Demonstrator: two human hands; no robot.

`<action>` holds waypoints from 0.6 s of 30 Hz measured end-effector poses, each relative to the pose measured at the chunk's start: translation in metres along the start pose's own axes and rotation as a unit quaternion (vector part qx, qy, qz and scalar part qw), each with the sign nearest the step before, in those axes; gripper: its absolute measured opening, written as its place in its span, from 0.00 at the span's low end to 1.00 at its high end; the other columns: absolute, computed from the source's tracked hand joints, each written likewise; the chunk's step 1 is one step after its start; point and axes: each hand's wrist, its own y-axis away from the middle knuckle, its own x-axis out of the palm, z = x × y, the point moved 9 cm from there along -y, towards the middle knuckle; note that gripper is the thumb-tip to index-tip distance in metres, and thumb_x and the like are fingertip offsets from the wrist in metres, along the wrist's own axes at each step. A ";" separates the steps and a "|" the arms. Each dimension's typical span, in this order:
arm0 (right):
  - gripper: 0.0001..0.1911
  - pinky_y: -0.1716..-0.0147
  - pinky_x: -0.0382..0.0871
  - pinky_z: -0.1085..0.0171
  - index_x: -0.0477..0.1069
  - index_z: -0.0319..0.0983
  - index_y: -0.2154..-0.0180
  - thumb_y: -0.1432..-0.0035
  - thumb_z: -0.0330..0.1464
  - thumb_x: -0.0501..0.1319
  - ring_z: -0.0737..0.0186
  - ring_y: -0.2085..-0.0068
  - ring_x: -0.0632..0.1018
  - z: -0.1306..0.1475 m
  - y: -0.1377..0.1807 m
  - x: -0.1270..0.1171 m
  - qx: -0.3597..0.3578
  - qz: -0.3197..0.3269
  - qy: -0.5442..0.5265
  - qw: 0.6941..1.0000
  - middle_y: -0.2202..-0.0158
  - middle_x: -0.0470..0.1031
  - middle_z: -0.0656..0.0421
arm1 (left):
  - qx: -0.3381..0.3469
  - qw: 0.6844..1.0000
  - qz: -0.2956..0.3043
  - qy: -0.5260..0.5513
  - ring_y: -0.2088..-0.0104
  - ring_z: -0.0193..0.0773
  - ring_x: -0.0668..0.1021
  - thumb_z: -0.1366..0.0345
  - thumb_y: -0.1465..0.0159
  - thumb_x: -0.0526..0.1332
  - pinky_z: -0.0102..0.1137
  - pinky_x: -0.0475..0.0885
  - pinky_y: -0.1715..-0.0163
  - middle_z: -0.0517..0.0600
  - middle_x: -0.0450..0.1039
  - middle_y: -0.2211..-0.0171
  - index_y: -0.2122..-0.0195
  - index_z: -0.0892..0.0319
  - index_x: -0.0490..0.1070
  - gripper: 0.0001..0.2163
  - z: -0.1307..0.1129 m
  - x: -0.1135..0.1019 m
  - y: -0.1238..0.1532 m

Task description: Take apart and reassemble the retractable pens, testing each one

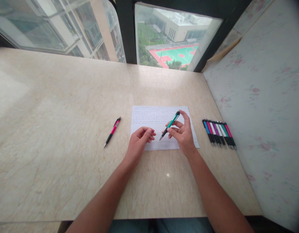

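My right hand point(182, 133) is closed round a green and black pen point(170, 124), its tip slanting down to the left above a white sheet of paper point(151, 118) covered in faint handwriting. My left hand point(139, 140) rests on the sheet's lower left part with its fingers curled in; nothing shows in them. The pen's tip is a little to the right of my left fingertips.
A pink and black pen point(113, 130) lies alone on the beige marble table point(57, 129), left of the paper. A row of several coloured pens point(219, 132) lies to the right. A flowered wall point(266, 106) bounds the right side; windows point(169, 38) run along the far edge.
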 end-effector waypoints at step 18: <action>0.42 0.78 0.72 0.66 0.49 0.51 0.38 0.49 0.33 0.68 0.64 0.73 0.78 0.001 0.000 -0.009 -0.020 -0.027 0.000 0.999 0.63 0.76 0.61 | 0.002 1.000 0.001 -0.004 0.70 0.34 0.74 0.54 0.38 0.63 0.29 0.67 0.69 0.53 0.77 0.67 0.66 0.61 0.75 0.13 -0.001 0.000 0.000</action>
